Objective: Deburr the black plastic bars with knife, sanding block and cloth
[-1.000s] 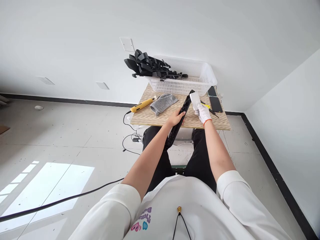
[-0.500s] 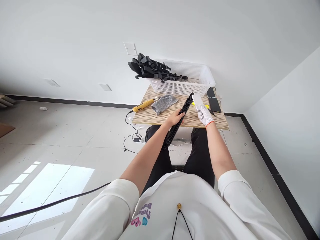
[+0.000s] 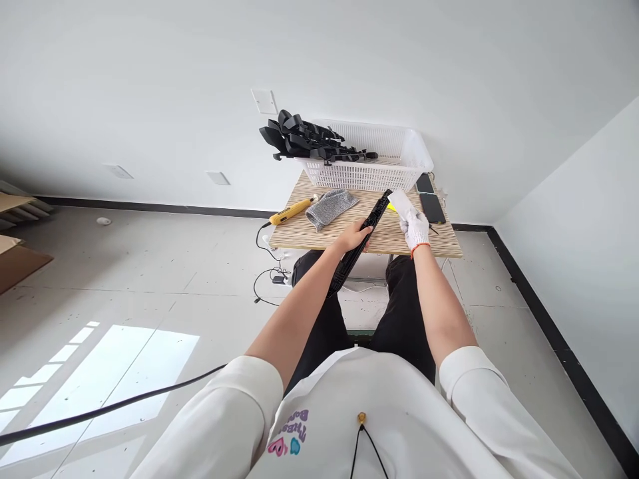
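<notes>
My bare left hand (image 3: 356, 235) grips a long black plastic part (image 3: 372, 219) near its middle; the part slants from my lap up across the wooden table (image 3: 439, 243). My right hand (image 3: 416, 228), in a white knit glove, holds a small white block (image 3: 400, 200) close to the part's upper end. Whether the block touches the part is unclear.
A white basket (image 3: 369, 175) at the table's back holds several black plastic parts (image 3: 304, 140) that stick out to the left. A yellow tool (image 3: 291, 211), a grey glove (image 3: 330, 205) and two dark phones (image 3: 431, 208) lie on the table. Cables trail on the floor; cardboard sits far left.
The right hand with the white block has shifted slightly right and away from the part's tip. The view has drifted a little; the left hand keeps its grip.
</notes>
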{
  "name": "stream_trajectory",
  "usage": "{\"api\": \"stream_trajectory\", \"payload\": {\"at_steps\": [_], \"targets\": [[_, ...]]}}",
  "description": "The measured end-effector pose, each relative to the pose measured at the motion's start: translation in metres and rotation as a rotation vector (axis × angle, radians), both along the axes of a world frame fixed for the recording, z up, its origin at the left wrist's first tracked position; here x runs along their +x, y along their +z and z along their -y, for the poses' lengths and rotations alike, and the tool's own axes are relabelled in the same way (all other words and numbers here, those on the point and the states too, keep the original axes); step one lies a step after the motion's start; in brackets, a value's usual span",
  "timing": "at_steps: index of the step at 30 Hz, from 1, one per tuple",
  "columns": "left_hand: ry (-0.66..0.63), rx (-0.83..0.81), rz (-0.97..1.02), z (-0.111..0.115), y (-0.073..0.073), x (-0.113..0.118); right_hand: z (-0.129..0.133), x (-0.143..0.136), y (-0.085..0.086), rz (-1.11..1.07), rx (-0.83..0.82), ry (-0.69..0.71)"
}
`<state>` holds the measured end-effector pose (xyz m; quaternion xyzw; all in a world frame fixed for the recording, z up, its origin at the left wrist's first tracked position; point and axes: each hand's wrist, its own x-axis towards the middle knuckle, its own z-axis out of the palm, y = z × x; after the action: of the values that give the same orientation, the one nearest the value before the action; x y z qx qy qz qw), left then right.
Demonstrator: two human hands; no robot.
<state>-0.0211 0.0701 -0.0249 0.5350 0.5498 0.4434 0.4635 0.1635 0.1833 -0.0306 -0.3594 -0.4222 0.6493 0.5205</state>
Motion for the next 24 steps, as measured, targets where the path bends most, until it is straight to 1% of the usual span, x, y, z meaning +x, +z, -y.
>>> {"api": "stream_trajectory", "payload": {"at_steps": [4, 8, 10, 13, 15, 18, 20, 24], "targets": [[0.006, 0.008, -0.005, 0.001, 0.001, -0.001, -0.003, 0.009, 0.002, 0.041, -0.03, 0.067], [-0.022, 0.002, -0.008, 0.001, 0.001, -0.002, -0.002, 0.011, 0.002, 0.086, -0.026, 0.072], [-0.03, 0.011, -0.003, 0.002, 0.001, -0.002, -0.001, 0.008, 0.001, 0.113, -0.019, 0.051], [-0.025, 0.023, -0.015, 0.003, 0.001, -0.002, 0.0, 0.003, 0.001, 0.132, 0.004, -0.048], [-0.003, 0.025, -0.02, 0.003, 0.001, -0.001, 0.001, 0.002, 0.002, 0.152, 0.006, -0.065], [0.008, 0.041, -0.025, 0.003, 0.0, -0.001, 0.001, 0.003, 0.004, 0.185, -0.004, 0.045], [-0.001, 0.044, -0.032, 0.002, -0.001, 0.0, -0.001, 0.001, 0.005, 0.182, -0.007, 0.072], [0.03, 0.026, -0.004, 0.003, 0.0, 0.001, -0.006, -0.006, 0.005, 0.174, 0.01, -0.086]]}}
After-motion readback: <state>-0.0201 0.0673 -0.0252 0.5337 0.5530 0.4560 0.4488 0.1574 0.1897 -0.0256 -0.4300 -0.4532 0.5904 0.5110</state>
